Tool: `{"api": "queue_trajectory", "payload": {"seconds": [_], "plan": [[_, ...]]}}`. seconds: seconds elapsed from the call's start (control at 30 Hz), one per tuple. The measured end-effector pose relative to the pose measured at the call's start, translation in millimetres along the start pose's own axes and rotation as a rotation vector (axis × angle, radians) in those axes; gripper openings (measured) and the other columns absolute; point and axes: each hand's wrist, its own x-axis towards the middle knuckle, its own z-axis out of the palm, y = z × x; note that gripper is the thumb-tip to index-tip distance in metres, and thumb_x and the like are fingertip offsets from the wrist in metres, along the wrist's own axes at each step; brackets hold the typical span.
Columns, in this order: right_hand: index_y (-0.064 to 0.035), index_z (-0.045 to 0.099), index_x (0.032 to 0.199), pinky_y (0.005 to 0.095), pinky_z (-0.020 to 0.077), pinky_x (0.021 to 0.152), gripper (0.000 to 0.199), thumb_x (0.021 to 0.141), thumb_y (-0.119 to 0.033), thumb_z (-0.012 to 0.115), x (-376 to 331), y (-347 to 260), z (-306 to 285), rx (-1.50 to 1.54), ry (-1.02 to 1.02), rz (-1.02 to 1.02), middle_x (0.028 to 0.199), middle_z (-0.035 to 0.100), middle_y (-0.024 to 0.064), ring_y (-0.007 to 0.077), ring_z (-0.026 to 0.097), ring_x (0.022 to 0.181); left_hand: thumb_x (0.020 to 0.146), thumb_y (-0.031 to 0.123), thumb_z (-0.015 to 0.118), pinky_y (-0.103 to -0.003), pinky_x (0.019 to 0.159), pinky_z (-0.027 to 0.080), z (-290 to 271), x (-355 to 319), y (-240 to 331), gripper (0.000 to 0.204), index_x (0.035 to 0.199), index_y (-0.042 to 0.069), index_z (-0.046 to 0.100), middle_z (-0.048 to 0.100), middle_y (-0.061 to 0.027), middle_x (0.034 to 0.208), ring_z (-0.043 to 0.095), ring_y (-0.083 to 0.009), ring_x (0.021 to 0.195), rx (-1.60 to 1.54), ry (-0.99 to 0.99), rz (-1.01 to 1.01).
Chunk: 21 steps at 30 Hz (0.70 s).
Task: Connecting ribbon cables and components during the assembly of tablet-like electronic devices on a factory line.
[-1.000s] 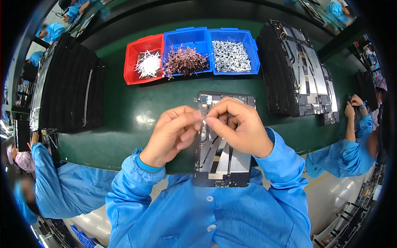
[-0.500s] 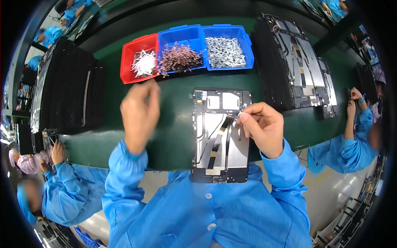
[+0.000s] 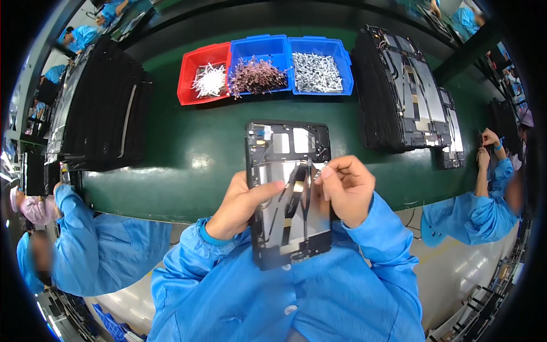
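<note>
An open tablet housing [image 3: 272, 228], black-framed with a silvery inner plate and dark flat cables, is raised a little over the table's near edge. My left hand [image 3: 235, 204] grips its left side, thumb laid across the inner face and the other fingers hidden beneath. Over the housing's right edge, my right hand [image 3: 350, 191] is closed in a pinch. Between thumb and forefinger it holds a small silvery-white part [image 3: 321, 170], whose exact kind is too small to make out.
Beyond the tablet stand a red bin [image 3: 187, 85] of white pieces, a blue bin [image 3: 256, 47] of coppery pieces and another blue bin [image 3: 345, 65] of silvery-white pieces. Stacked housings flank the green table [image 3: 171, 194]: a left stack [image 3: 99, 114] and a right stack [image 3: 379, 97]. Co-workers sit on both sides.
My left hand has come down from near the red bin and taken hold of the tablet housing's left side. The housing has shifted left and tilted; my right hand followed, still pinching the small part.
</note>
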Motion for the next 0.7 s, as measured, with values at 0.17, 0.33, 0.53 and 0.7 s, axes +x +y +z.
{"api": "queue_trajectory", "payload": {"seconds": [0.17, 0.33, 0.53, 0.7], "plan": [[-0.0004, 0.058, 0.096, 0.0206, 0.0435, 0.053, 0.009, 0.101, -0.008, 0.061, 23.2, -82.1, 5.3, 0.167, -0.178, -0.072, 0.084, 0.068, 0.0132, 0.0065, 0.052, 0.056, 0.092, 0.006, 0.076, -0.028, 0.075, 0.055, 5.5, -37.0, 18.2, 0.029, 0.117, -0.005, 0.068, 0.074, -0.0081, 0.097, 0.068, -0.0124, 0.083, 0.313, 0.185, 0.651], [-0.0023, 0.057, 0.094, 0.0258, 0.0481, 0.067, 0.012, 0.096, -0.011, 0.065, 34.1, -140.0, 39.3, 0.352, -0.448, -0.095, 0.091, 0.064, 0.0127, 0.0102, 0.056, 0.074, 0.077, -0.005, 0.079, -0.031, 0.056, 0.054, 7.5, -11.6, 7.1, 0.019, 0.094, -0.001, 0.073, 0.072, -0.0099, 0.079, 0.070, -0.0202, 0.061, 0.989, 0.457, 1.308], [0.0004, 0.061, 0.097, 0.0260, 0.0458, 0.086, 0.003, 0.096, -0.002, 0.063, 42.5, -132.9, 63.7, 0.402, -0.511, -0.034, 0.108, 0.057, 0.0068, 0.0100, 0.053, 0.094, 0.073, -0.004, 0.077, -0.032, 0.052, 0.054, -15.7, 18.3, -20.5, 0.021, 0.093, -0.002, 0.072, 0.070, -0.0114, 0.077, 0.069, -0.0246, 0.058, 0.931, 0.494, 1.267], [0.0009, 0.060, 0.097, 0.0266, 0.0467, 0.085, 0.004, 0.097, -0.002, 0.063, 46.1, -121.2, 68.9, 0.374, -0.478, -0.103, 0.107, 0.058, 0.0071, 0.0100, 0.054, 0.094, 0.071, -0.004, 0.076, -0.032, 0.052, 0.054, -6.7, 17.8, -13.3, 0.024, 0.095, -0.003, 0.072, 0.070, -0.0121, 0.079, 0.069, -0.0253, 0.060, 0.989, 0.565, 1.366]]}}
